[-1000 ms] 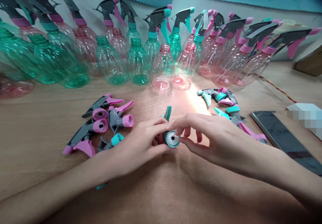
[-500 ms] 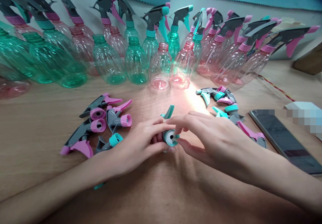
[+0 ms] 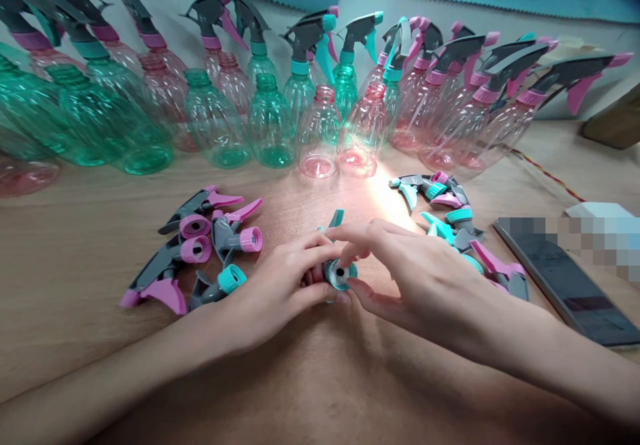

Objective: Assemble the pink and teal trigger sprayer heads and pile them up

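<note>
Head view: two hands at a teal-collared spray head (image 3: 341, 281)
Left hand (image 3: 283, 273) has fingers and thumb clamped around it, above the table (image 3: 320, 378); right hand (image 3: 425, 275) curls thumb and forefinger, tips apart, at the collar's rim, whether gripping I cannot tell.

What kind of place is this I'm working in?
Likely a small workshop: bottles stand in rows, loose sprayers lie on the table, and the left hand holds another spray head.
</note>
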`<state>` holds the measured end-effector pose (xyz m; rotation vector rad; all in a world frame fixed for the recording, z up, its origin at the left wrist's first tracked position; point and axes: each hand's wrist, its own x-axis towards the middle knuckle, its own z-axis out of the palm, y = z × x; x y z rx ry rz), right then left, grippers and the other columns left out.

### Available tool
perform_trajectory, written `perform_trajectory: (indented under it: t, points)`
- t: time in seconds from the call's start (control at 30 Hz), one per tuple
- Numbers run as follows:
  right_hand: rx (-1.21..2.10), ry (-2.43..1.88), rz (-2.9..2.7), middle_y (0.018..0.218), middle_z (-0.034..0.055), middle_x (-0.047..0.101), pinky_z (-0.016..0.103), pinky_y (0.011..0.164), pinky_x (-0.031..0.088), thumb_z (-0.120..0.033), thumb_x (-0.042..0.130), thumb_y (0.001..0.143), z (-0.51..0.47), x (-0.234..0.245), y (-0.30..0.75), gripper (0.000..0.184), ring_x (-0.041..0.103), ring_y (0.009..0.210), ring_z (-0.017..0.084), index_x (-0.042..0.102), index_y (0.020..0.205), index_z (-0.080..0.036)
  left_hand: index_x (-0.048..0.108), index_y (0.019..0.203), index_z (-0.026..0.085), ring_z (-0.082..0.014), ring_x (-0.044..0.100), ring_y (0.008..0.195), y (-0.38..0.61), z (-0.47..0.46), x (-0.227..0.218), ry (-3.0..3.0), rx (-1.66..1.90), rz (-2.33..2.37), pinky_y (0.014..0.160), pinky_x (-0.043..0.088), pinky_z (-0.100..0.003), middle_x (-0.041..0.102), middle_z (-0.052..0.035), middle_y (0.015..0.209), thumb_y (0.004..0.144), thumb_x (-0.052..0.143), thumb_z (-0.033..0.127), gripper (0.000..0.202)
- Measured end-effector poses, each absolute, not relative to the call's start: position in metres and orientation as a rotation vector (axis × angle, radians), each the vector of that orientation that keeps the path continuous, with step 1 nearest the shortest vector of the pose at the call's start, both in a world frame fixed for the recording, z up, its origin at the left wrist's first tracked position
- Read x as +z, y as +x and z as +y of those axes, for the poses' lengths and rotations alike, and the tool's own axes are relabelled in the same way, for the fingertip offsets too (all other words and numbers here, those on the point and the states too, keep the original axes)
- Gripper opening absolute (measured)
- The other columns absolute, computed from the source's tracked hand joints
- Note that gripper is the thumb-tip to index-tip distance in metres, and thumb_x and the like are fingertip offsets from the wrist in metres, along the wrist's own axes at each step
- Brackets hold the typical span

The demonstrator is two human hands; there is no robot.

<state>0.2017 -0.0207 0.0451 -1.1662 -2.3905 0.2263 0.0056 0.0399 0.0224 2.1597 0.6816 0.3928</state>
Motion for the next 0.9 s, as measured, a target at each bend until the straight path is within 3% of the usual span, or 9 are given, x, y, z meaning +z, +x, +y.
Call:
perform_trajectory:
  t: [0.27,0.4,0.53,0.7,0.9]
  points:
    - [0.28,-1.166,-2.393,0.103,-0.0009,0.062,0.02,0.072,0.041,-0.008,0.059,0.082,-0.021,0.045,0.198,0.051,0.057,0.09,0.01,0.043,0.129,-0.016,0.06,0.084,0.019,-0.0115,0.053,0.075,0.006,0.04,0.022,2.204,0.432,0.632,0.067,0.04,-0.023,0.059,0.0016,0.097,0.085,0.059,0.012,0.007]
    - [0.241,-1.148,-2.365,0.105,-0.0003,0.062,0.02,0.072,0.041,-0.01,0.062,0.081,-0.02,0.042,0.198,0.053,0.058,0.09,0.01,0.042,0.129,-0.015,0.059,0.087,0.02,-0.0118,0.05,0.075,0.006,0.039,0.02,2.239,0.438,0.63,0.066,0.039,-0.023,0.056,0.002,0.092,0.085,0.058,0.012,0.009]
    - [0.076,-1.219,-2.342,0.094,0.0004,0.064,0.023,0.059,0.039,-0.018,0.062,0.082,-0.021,0.039,0.197,0.041,0.057,0.078,0.013,0.047,0.12,-0.016,0.059,0.088,0.02,-0.0113,0.05,0.074,0.008,0.039,0.022,2.202,0.394,0.68,0.064,0.038,-0.023,0.052,0.0028,0.088,0.086,0.057,0.014,0.007]
    - [-0.063,-1.273,-2.285,0.09,0.0024,0.068,0.026,0.056,0.039,-0.015,0.063,0.079,-0.021,0.036,0.194,0.032,0.058,0.075,0.016,0.05,0.109,-0.014,0.059,0.093,0.021,-0.011,0.049,0.072,0.01,0.039,0.024,2.18,0.374,0.708,0.064,0.038,-0.024,0.05,0.0027,0.089,0.086,0.056,0.013,0.011]
    - [0.168,-1.158,-2.268,0.093,-0.0003,0.066,0.019,0.065,0.043,-0.014,0.062,0.082,-0.02,0.033,0.195,0.038,0.058,0.083,0.011,0.048,0.118,-0.016,0.057,0.091,0.02,-0.0144,0.05,0.08,0.006,0.039,0.019,2.224,0.363,0.698,0.068,0.038,-0.027,0.052,0.0003,0.093,0.088,0.054,0.016,0.006]
